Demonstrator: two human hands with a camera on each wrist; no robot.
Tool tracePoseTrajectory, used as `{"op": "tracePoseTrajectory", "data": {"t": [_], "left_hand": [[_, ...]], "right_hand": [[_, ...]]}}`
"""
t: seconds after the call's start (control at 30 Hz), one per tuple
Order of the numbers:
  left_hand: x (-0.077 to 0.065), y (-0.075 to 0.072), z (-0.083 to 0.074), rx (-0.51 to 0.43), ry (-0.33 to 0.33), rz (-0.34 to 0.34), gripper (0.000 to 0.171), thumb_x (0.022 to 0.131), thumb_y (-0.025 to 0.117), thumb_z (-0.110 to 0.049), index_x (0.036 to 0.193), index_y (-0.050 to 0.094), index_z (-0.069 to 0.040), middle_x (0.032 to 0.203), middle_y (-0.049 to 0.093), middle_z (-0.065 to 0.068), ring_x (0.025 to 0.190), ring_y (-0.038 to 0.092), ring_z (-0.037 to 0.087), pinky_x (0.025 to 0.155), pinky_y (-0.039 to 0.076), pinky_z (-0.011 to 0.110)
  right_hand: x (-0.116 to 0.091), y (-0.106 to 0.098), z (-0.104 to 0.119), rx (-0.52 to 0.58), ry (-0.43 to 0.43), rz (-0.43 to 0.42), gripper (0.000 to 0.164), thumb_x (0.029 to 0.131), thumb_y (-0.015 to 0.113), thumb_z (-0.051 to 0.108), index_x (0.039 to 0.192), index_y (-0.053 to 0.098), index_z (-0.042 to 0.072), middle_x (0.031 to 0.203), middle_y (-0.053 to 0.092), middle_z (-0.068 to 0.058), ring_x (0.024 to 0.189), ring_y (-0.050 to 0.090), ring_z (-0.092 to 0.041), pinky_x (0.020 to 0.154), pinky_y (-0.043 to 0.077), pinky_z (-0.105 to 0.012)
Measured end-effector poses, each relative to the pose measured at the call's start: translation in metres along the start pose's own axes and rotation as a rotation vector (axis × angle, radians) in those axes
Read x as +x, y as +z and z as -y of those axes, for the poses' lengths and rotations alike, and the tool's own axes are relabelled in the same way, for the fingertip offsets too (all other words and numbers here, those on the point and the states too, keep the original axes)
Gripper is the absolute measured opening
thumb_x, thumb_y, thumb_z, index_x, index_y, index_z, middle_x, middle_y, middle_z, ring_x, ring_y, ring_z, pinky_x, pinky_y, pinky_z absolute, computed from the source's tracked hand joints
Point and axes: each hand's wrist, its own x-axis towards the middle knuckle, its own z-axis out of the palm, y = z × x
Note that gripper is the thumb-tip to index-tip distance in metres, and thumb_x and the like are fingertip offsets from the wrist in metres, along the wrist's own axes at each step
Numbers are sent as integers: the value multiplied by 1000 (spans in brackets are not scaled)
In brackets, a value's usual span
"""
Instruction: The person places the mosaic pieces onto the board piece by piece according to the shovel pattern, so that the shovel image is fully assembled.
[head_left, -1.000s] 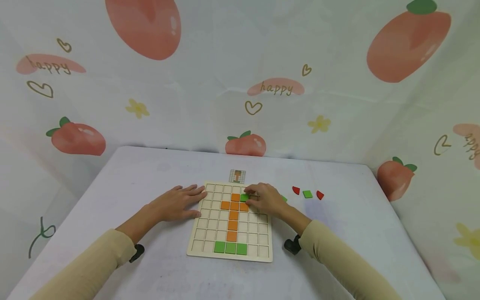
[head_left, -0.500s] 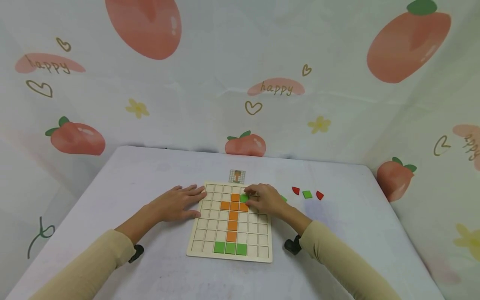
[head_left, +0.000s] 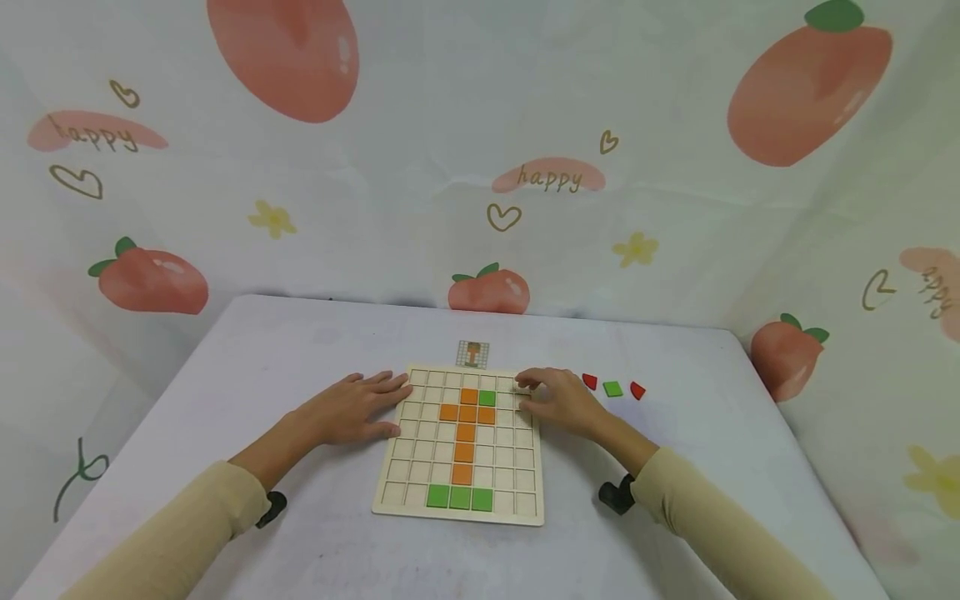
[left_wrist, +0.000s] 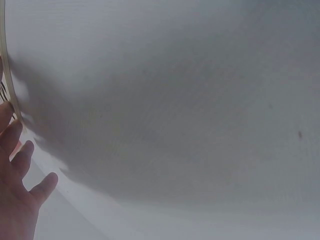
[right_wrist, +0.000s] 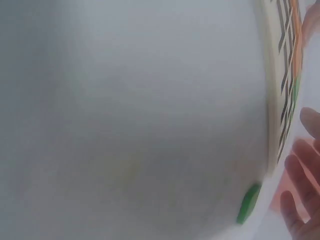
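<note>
A pale wooden grid board (head_left: 435,432) lies flat before me. Orange square tiles (head_left: 465,432) form a cross on it, and three green tiles (head_left: 460,498) fill part of its near row. One more green tile (head_left: 487,398) sits in a cell right of the topmost orange one. My left hand (head_left: 356,408) rests with spread fingers at the board's left edge. Over the far right part of the board is my right hand (head_left: 562,402), fingers loosely bent and nothing between them. The right wrist view shows a loose green tile (right_wrist: 248,203) on the table near those fingers.
Beyond the board lies a small printed pattern card (head_left: 472,354). To the right of my right hand are a red wedge-shaped piece (head_left: 589,382), a green square tile (head_left: 612,389) and another red wedge (head_left: 637,390). A patterned cloth (head_left: 405,208) hangs behind the table.
My right hand has let go of the green tile, which stays in its cell beside the top orange one, and has moved right toward the board's edge. The left hand stays put.
</note>
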Motion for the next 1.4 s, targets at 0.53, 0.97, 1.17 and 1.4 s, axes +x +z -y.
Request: {"op": "tracePoseTrajectory", "data": {"t": [0.53, 0.97, 1.17, 1.4], "left_hand": [[0, 0, 1, -8, -6, 6, 71, 96, 56, -55, 151, 44, -12, 157, 38, 9, 142, 37, 38, 107, 34, 63], [0, 1, 2, 14, 4, -2, 71, 96, 56, -55, 151, 44, -11, 157, 39, 9, 141, 38, 38, 105, 36, 62], [0, 2, 2, 4, 14, -7, 71, 96, 56, -55, 151, 45, -11, 157, 39, 9, 142, 38, 38, 106, 36, 63], [0, 2, 3, 10, 21, -11, 71, 97, 55, -54, 151, 45, -10, 157, 39, 10, 141, 39, 38, 105, 36, 62]], "right_hand": [[-36, -25, -45, 8, 62, -59, 49, 81, 82, 11, 127, 65, 4, 113, 72, -5, 101, 65, -23, 89, 53, -46], [-41, -20, -50, -38, 71, -108, 43, 82, 83, 16, 120, 68, 4, 105, 75, -4, 100, 67, -24, 90, 52, -49], [-39, -21, -47, -41, 118, -95, 44, 82, 83, 15, 122, 67, 4, 104, 75, -5, 101, 68, -25, 93, 51, -50], [-37, -20, -46, -44, 135, -99, 46, 81, 84, 17, 122, 67, 4, 104, 75, -6, 101, 67, -25, 93, 51, -50]]}}
